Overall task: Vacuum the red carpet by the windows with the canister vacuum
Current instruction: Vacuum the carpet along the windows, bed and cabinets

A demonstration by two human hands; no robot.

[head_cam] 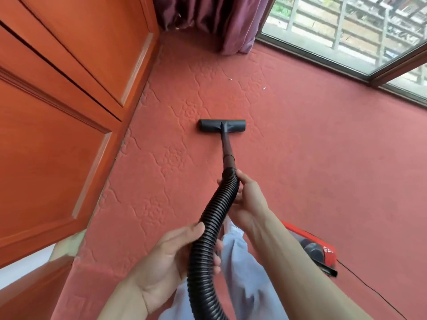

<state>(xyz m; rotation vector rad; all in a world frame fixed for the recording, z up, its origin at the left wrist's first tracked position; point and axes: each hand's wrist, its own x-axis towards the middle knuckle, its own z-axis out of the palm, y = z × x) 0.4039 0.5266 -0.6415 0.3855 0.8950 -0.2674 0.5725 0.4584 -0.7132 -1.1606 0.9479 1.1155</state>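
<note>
By window (346, 31): curtain (219, 21) touches carpet (300, 146) | scraps (230, 79), maybe paper, beyond nozzle (221, 125)

Canister (321, 250): mostly behind the right forearm (288, 245); only a red and black part shows.
Hose (203, 262): runs off the bottom edge.
Cord (369, 288): cut off at lower right.
Specks (230, 79): two on the carpet (323, 146), too small to tell.
Curtain (219, 19): top cut off.

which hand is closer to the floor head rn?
Right. The right hand holds the hose where it meets the wand, nearest the floor head; the left hand holds the hose further back.
</note>
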